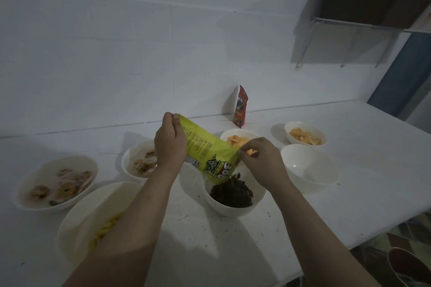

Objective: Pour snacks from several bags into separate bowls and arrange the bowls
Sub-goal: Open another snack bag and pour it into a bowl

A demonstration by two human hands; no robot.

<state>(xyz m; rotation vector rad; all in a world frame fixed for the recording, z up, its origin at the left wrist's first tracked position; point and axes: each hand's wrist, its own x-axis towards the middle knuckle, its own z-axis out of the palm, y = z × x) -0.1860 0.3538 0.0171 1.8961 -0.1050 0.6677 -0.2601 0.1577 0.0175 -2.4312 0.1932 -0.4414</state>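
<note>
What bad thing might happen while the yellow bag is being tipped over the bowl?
The yellow bag hangs tilted over the bowl of dark snacks, which looks heaped, so more pouring might spill pieces onto the table. The left hand pinches only the bag's top corner and the right hand its edge, so it could slip.

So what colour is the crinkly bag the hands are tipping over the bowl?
The tilted snack bag is bright yellow-green with black print, seen in the head view.
</note>
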